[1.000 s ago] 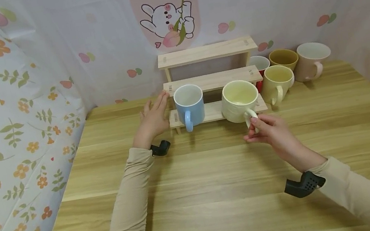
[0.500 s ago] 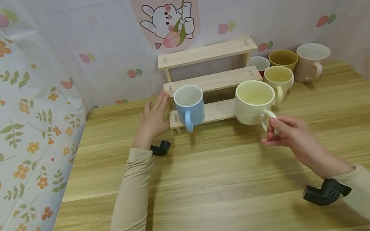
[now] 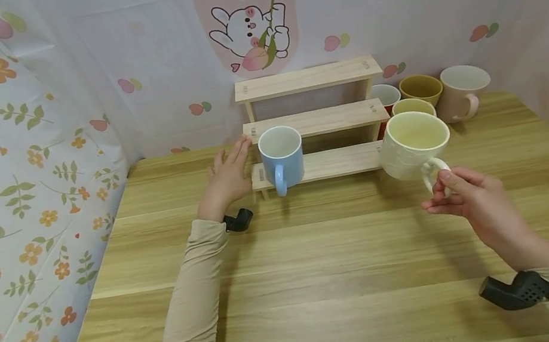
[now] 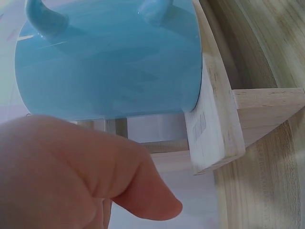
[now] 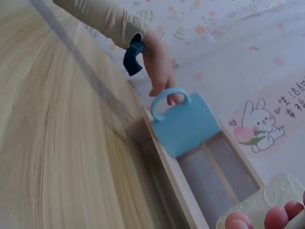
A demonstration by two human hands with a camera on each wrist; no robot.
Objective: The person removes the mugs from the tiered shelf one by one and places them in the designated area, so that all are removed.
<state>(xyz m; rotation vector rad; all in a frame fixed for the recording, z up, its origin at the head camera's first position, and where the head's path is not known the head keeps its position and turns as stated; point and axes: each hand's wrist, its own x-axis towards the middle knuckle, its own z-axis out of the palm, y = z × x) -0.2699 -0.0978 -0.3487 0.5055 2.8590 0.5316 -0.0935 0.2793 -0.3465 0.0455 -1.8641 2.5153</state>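
Note:
My right hand (image 3: 482, 206) pinches the handle of a pale yellow mug (image 3: 413, 151), held upright off the right end of the wooden three-step rack (image 3: 343, 160). In the right wrist view the mug (image 5: 267, 202) shows embossed sides at the lower right corner. A light blue mug (image 3: 282, 160) stands on the rack's lowest step at its left, handle toward me. My left hand (image 3: 227, 180) is beside the rack's left end, fingers extended with the tips at the middle step. Close up in the left wrist view, the thumb (image 4: 152, 195) lies near the blue mug (image 4: 114, 62) and holds nothing.
Right of the rack stand several mugs: a yellow one (image 3: 413, 106) partly behind the held mug, a mustard one (image 3: 421, 87), a pinkish one (image 3: 463, 94) and a red one with white inside (image 3: 385, 93). A printed cloth (image 3: 151, 52) hangs behind the wooden table (image 3: 301, 299).
My right hand has carried the pale yellow mug rightward, from over the lowest step to past the rack's right end. My left hand and the blue mug have stayed put.

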